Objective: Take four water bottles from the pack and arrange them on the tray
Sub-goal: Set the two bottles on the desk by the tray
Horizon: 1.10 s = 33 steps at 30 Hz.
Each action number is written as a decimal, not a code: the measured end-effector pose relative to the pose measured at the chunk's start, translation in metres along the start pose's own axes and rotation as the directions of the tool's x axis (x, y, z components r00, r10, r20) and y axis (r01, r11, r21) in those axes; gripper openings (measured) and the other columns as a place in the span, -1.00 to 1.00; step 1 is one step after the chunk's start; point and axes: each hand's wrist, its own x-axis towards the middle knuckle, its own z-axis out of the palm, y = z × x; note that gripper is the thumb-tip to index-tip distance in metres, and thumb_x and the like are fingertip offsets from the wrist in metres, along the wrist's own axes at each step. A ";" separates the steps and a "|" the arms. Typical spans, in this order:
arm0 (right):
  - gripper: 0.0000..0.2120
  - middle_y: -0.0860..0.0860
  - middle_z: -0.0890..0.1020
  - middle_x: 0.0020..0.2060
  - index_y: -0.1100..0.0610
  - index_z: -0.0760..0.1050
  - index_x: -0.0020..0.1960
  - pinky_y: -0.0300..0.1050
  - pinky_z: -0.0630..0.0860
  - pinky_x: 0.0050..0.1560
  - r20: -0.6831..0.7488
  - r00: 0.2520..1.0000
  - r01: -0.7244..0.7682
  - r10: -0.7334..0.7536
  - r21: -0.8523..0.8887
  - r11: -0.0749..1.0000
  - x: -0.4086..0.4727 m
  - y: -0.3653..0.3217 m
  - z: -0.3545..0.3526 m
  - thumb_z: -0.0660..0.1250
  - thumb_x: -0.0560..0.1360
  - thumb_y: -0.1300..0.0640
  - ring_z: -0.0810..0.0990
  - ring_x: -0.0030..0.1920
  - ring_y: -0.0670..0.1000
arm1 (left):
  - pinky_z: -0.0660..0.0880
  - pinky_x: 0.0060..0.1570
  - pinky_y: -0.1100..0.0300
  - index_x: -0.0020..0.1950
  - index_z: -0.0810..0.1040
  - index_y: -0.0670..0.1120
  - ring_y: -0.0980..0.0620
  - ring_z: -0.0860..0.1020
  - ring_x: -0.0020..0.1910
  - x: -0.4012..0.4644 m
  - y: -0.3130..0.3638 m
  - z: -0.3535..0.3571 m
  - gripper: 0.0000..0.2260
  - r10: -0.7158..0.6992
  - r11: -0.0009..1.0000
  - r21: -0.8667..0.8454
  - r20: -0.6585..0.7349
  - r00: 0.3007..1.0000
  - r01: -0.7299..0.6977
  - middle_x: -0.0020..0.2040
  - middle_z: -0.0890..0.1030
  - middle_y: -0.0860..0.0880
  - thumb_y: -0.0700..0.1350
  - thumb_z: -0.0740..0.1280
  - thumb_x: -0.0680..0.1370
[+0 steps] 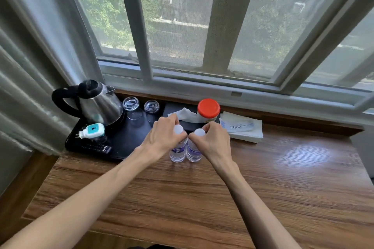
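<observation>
Evidently each hand carries one water bottle by its neck: left hand (162,133) clamped on the left bottle (178,150), right hand (212,137) on the right bottle (193,151), both upright, touching, on the worktop (263,178) just beside the black tray (129,143).

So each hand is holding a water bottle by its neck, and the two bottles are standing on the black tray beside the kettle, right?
Not quite. In the head view the left hand and right hand each grip a water bottle near its neck, but both bottles stand on the wooden table, just right of the black tray that holds the kettle.
</observation>
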 end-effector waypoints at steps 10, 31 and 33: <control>-0.67 0.02 0.59 -0.20 0.11 0.45 -0.10 -0.05 0.36 -0.19 -0.003 1.000 0.018 -0.018 -0.056 0.998 0.011 -0.003 0.005 0.40 0.35 -0.13 0.56 -0.11 0.15 | 0.46 -0.24 0.03 -0.09 0.45 -0.06 -0.24 0.58 -0.17 0.013 -0.006 -0.002 -0.76 0.090 0.996 0.005 0.000 0.996 -0.090 -0.22 0.64 -0.11 0.05 0.40 0.41; -0.72 0.04 0.67 -0.21 0.09 0.46 -0.03 -0.01 0.53 -0.20 -0.131 0.983 0.113 -0.125 -0.097 0.989 0.007 0.000 0.015 0.38 0.39 -0.07 0.63 -0.18 0.13 | 0.49 -0.19 -0.05 -0.04 0.34 -0.10 -0.23 0.61 -0.15 0.011 -0.014 0.005 -0.74 0.256 0.967 0.003 -0.088 0.963 -0.256 -0.10 0.62 -0.13 0.01 0.36 0.55; -0.72 0.02 0.66 -0.22 0.08 0.45 -0.02 -0.06 0.46 -0.25 -0.146 0.980 0.121 -0.134 -0.095 0.988 0.006 0.002 0.015 0.38 0.41 -0.07 0.62 -0.20 0.09 | 0.51 -0.13 -0.08 0.00 0.38 -0.13 -0.23 0.61 -0.12 0.012 -0.012 0.003 -0.74 0.270 0.963 0.018 -0.075 0.960 -0.270 -0.08 0.63 -0.15 0.02 0.35 0.55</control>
